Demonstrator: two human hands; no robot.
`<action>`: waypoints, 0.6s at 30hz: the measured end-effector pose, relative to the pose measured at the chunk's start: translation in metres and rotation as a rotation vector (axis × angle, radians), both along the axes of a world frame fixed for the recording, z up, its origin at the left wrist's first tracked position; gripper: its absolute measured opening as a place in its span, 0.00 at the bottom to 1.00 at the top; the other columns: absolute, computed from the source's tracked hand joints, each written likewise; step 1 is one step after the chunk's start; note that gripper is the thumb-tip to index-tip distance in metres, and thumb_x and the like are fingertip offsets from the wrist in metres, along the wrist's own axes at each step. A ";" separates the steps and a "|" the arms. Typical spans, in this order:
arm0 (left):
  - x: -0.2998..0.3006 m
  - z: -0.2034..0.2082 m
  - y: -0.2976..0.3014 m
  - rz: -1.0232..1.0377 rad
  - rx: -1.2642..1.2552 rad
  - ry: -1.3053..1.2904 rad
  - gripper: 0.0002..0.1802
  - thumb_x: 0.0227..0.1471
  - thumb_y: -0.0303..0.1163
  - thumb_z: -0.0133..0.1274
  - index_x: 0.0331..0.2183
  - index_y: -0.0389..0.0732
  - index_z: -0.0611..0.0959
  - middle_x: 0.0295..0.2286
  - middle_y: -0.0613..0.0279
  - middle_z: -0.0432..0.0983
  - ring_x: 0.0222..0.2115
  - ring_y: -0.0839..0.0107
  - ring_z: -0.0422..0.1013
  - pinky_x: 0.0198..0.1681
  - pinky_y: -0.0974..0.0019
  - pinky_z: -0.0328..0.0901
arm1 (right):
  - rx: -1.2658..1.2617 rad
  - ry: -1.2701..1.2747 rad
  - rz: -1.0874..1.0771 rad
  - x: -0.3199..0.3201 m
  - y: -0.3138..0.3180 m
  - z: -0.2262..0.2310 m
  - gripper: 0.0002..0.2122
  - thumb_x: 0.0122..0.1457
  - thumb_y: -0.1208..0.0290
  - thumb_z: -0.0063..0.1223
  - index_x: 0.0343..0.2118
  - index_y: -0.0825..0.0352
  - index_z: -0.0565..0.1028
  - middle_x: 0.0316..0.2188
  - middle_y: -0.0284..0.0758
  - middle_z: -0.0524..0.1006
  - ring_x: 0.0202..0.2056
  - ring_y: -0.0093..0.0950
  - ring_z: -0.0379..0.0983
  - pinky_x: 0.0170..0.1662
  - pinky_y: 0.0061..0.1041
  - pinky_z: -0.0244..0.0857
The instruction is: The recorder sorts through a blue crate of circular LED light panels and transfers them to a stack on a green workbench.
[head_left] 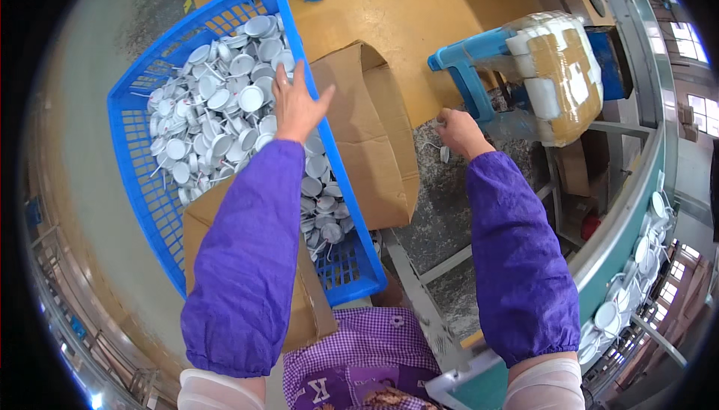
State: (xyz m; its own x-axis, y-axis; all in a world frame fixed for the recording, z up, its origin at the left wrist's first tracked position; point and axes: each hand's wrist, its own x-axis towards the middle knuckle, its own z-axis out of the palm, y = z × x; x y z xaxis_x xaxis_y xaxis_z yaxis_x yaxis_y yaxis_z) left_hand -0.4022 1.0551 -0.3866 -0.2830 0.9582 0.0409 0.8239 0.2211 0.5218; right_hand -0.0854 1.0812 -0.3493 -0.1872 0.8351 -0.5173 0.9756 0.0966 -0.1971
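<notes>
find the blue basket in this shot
In the head view, the blue basket is on the left, beside the brown cardboard box, with the left hand at its right side.

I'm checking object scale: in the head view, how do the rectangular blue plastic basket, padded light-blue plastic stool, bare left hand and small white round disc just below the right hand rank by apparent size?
1. Blue basket
2. Padded stool
3. Left hand
4. Small white disc
</notes>
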 end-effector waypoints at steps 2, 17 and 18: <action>-0.007 -0.025 0.030 0.001 0.038 0.064 0.43 0.40 0.47 0.61 0.55 0.39 0.64 0.54 0.33 0.52 0.53 0.34 0.52 0.54 0.46 0.56 | -0.040 -0.027 -0.035 0.013 -0.003 -0.044 0.10 0.51 0.69 0.50 0.35 0.67 0.75 0.34 0.47 0.77 0.40 0.45 0.72 0.43 0.41 0.66; -0.011 -0.086 0.084 0.055 0.103 0.043 0.25 0.44 0.25 0.52 0.48 0.43 0.73 0.48 0.36 0.58 0.44 0.44 0.66 0.46 0.53 0.63 | -0.105 0.067 -0.779 0.040 -0.157 -0.316 0.17 0.49 0.69 0.56 0.43 0.65 0.74 0.33 0.46 0.77 0.35 0.39 0.75 0.40 0.30 0.68; -0.013 -0.078 0.085 0.080 0.039 0.043 0.25 0.44 0.25 0.52 0.48 0.42 0.73 0.49 0.37 0.57 0.44 0.44 0.65 0.48 0.54 0.62 | -0.014 -0.036 -0.664 0.024 -0.147 -0.314 0.18 0.48 0.69 0.55 0.45 0.64 0.74 0.35 0.47 0.77 0.39 0.41 0.74 0.43 0.32 0.67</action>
State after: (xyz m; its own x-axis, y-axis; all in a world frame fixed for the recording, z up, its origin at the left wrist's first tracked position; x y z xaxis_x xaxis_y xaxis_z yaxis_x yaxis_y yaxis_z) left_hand -0.4156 1.1401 -0.4642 -0.3558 0.9301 0.0911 0.8262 0.2675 0.4959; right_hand -0.0613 0.9339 -0.6636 0.3824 0.7605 -0.5248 0.8333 -0.5293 -0.1598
